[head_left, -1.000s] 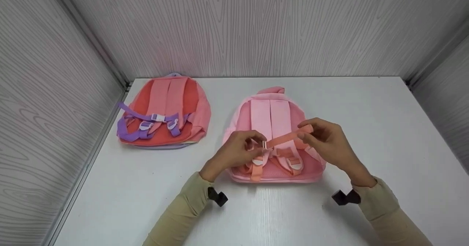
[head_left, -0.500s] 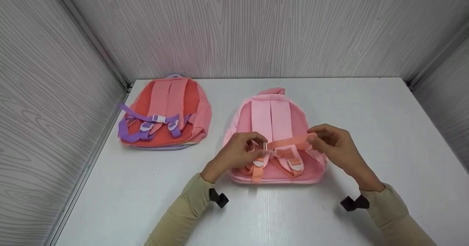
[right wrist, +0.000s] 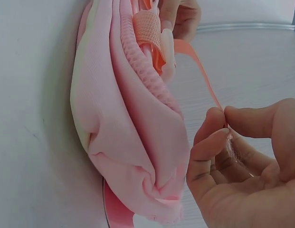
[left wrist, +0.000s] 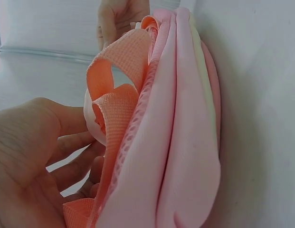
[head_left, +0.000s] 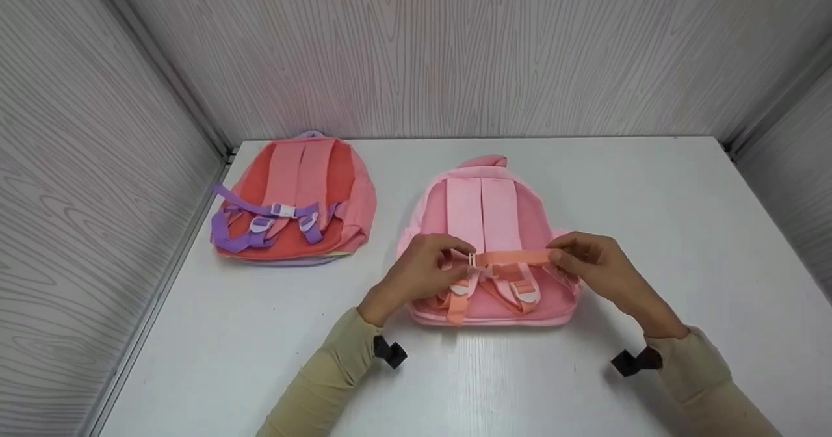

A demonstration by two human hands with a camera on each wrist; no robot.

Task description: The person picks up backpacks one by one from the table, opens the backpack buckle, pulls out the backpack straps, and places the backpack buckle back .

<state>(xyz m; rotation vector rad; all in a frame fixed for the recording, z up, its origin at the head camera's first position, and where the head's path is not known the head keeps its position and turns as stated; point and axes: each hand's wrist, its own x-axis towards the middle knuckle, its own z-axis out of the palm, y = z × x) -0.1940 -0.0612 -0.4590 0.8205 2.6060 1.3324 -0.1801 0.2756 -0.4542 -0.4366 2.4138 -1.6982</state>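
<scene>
A light pink backpack (head_left: pixel 499 206) lies on the table with its shoulder straps facing up. My left hand (head_left: pixel 426 268) pinches a pale buckle (head_left: pixel 472 260) of the orange chest strap, near the backpack's middle. From there the orange strap (head_left: pixel 517 257) runs nearly level to my right hand (head_left: pixel 595 261), whose thumb and fingertip pinch its end. In the right wrist view the strap (right wrist: pixel 206 78) stretches to the right fingertips, off the backpack's surface. Orange webbing loops (left wrist: pixel 126 57) fill the left wrist view and hide part of the left fingers.
A coral backpack (head_left: pixel 362 196) with purple straps (head_left: pixel 231 237) lies at the back left of the white table (head_left: pixel 650 196). Wood-grain panels (head_left: pixel 416 53) stand behind the table and along both sides. Small black mounts (head_left: pixel 390 352) sit at the wrists.
My right hand has moved right and down toward the backpack, bringing the strap from a slant to nearly level and stretching out more of it. My left hand has stayed at the buckle.
</scene>
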